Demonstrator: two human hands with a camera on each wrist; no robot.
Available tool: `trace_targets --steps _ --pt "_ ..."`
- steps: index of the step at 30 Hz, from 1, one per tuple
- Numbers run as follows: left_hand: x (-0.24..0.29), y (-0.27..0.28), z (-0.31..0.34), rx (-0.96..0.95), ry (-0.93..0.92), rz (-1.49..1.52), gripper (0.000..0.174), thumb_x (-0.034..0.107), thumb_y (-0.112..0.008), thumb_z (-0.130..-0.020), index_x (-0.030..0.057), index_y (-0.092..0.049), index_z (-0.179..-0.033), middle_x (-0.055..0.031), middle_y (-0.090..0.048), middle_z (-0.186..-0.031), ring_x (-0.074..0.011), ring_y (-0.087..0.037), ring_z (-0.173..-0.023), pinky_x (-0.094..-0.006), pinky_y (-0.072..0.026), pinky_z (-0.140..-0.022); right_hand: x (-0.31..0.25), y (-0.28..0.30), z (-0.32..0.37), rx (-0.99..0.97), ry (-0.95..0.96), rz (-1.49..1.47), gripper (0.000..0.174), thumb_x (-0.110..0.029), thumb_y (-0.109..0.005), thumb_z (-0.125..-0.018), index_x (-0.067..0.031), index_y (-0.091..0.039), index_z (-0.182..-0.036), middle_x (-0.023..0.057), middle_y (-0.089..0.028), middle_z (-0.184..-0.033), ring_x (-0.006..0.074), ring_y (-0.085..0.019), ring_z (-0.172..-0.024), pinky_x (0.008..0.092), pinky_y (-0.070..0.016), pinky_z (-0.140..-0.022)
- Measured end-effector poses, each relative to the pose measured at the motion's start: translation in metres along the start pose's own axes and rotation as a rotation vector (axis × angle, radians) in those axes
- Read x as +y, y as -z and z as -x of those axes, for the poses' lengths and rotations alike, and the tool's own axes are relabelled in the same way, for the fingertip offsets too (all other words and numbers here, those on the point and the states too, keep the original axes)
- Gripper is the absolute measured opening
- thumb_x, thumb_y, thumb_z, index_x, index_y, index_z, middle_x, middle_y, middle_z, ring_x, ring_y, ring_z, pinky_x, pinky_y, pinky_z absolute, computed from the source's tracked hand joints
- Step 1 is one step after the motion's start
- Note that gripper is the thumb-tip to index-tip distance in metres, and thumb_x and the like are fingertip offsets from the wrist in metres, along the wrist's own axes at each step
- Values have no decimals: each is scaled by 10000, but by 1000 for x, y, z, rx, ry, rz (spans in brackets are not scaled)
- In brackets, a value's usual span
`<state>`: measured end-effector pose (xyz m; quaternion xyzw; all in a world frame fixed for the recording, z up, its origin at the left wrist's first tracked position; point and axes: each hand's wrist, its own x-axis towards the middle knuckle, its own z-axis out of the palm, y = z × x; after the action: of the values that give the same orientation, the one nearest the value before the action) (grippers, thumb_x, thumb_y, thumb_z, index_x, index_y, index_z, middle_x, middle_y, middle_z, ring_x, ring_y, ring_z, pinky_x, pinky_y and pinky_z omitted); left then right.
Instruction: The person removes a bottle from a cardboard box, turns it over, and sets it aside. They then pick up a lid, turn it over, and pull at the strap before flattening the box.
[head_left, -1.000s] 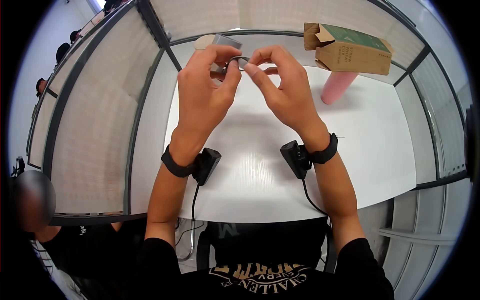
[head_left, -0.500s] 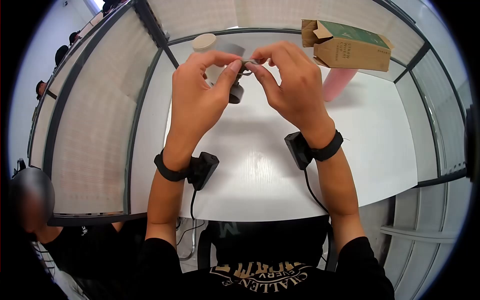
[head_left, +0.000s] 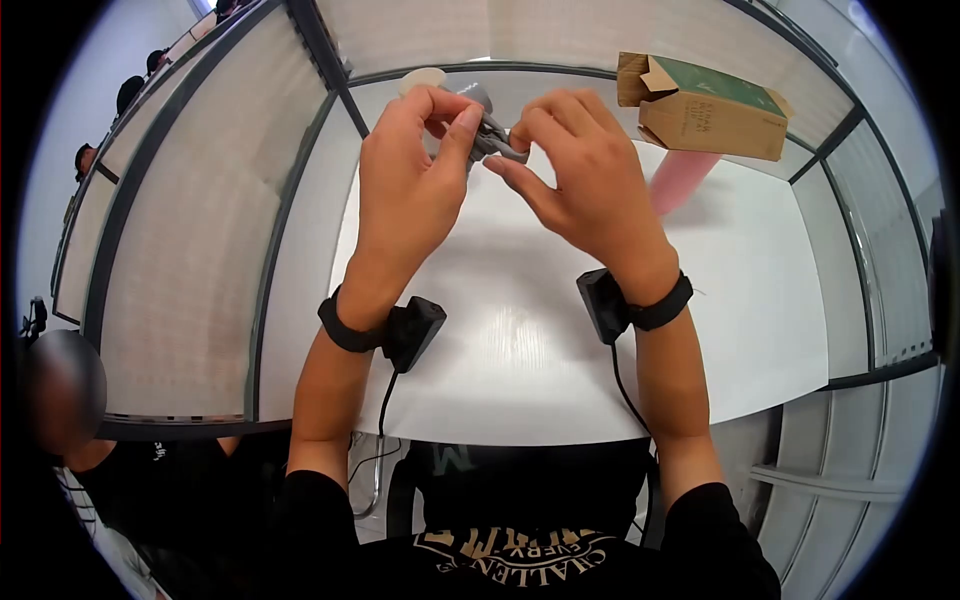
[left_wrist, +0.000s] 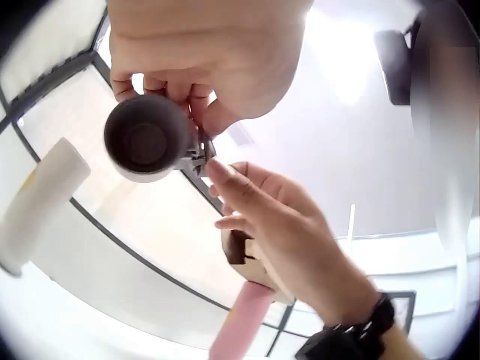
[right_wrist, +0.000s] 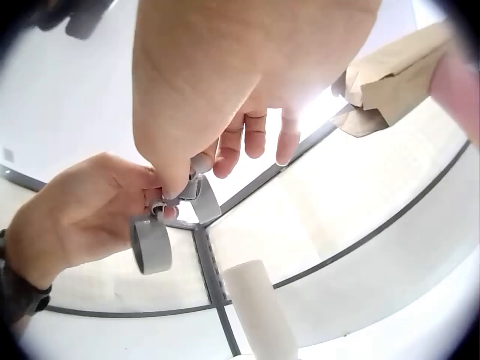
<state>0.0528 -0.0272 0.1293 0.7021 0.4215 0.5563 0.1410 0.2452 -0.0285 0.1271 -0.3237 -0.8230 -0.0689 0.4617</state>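
Note:
Both hands hold up a small grey fitting (head_left: 498,142) over the far part of the table. One end is a short round cup (left_wrist: 146,139), its dark hollow facing the left wrist camera; in the right wrist view this round part (right_wrist: 152,246) hangs below the fingers. Narrow jointed bits join it to a grey flap (right_wrist: 206,199). My left hand (head_left: 413,190) pinches the fitting between thumb and forefinger. From the other side my right hand (head_left: 590,175) pinches its free end with thumb and forefinger, the remaining fingers spread apart.
A pink cylinder (head_left: 683,180) stands at the back right under an open brown and green carton (head_left: 715,110). Behind the left hand is a pale cylinder (right_wrist: 259,304). Framed panels (head_left: 200,230) enclose the white table (head_left: 500,380). Another person sits at the far left.
The grey fitting has turned in the fingers: its round end hung under the left hand half a second ago and now sits higher, behind it. The right fingertips have lowered slightly.

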Motion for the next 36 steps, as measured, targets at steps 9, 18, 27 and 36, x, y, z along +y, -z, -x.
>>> trace_targets --steps 9,18,27,36 --pt "5 -18 6 49 404 461 318 319 -645 -1046 21 -633 -1156 -42 -657 -972 -129 -620 -856 -281 -511 -784 -16 -36 8 319 -560 -869 136 -131 -754 -991 0 -726 -1012 87 -756 -857 121 -736 -776 259 -575 -689" --pt "23 -12 7 -87 464 640 700 642 -546 -1028 4 -599 -1311 -93 -694 -1104 -179 -685 -894 -301 -563 -772 1 -32 10 215 -76 -502 118 -47 -765 -918 -18 -731 -1027 109 -765 -962 306 -765 -920 368 -599 -790" --pt "4 -8 9 -148 753 898 300 399 -628 -1082 143 -616 -925 44 -596 -827 -47 -590 -746 -229 -484 -663 -16 -30 11 180 216 -175 139 -91 -780 -820 -83 -654 -878 40 -638 -1011 282 -648 -914 391 -521 -700" --pt "13 -1 -1 -111 735 739 479 496 -620 -1064 19 -654 -1029 -46 -674 -845 -108 -619 -702 -258 -504 -599 -18 -24 13 -2 -43 -384 82 -125 -716 -933 -83 -647 -917 53 -676 -820 303 -646 -674 370 -508 -624"
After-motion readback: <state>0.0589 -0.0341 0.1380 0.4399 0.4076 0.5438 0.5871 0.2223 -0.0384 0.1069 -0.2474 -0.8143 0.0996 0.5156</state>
